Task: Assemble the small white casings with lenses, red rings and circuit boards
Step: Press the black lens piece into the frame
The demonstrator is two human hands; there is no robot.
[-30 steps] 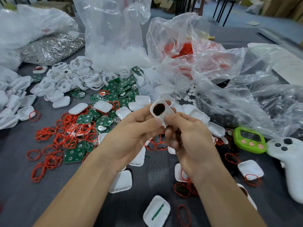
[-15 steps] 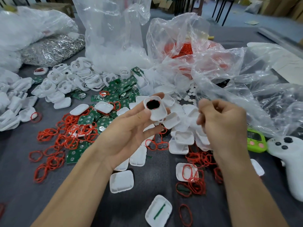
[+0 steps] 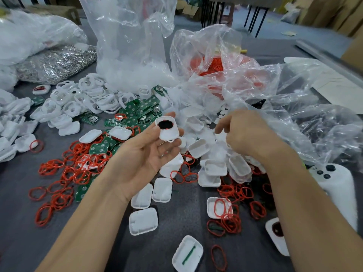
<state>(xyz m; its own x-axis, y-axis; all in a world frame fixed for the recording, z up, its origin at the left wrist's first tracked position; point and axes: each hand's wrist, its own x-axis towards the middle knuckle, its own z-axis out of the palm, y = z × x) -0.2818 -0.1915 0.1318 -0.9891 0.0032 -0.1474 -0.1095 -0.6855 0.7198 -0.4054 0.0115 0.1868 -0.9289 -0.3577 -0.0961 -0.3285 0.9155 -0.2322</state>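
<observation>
L hand [image 3: 145,156] palm-up, mid-scene: thumb + fingertips pinch one white casing [image 3: 168,134], held up above the table, clear of the piles. Casing's opening is dark, w/ a thin red edge at its rim. R hand [image 3: 249,134] just right of it, back toward camera, fingers curled over heap of loose casings [image 3: 214,167]. Whether it grips anything: cannot tell, fingertips hidden.

Writing: tiny marks on white controller [image 3: 334,185] at right edge, too small to read.

Containers:
- tall clear bag [image 3: 127,46], far centre: white plastic bits at bottom.
- crumpled clear bag [image 3: 196,42], far, right of the tall one: red rings [image 3: 214,63] inside.
- foil-look bag [image 3: 57,63], far left: silvery metal pcs.
- big clear bag [image 3: 324,134], right: dark contents, can't identify.

Loose on grey table [image 3: 23,222]:
- loose red rings [image 3: 64,169] left of L hand, more at near right.
- green circuit boards [image 3: 137,112] beyond L hand, some mixed among the rings.
- open white frames [image 3: 78,99], far left.
- small white discs [image 3: 222,114] by the crumpled bag.
- near edge: casing shell [image 3: 193,249] w/ a green strip inside, single ring [image 3: 213,256] beside it.
</observation>
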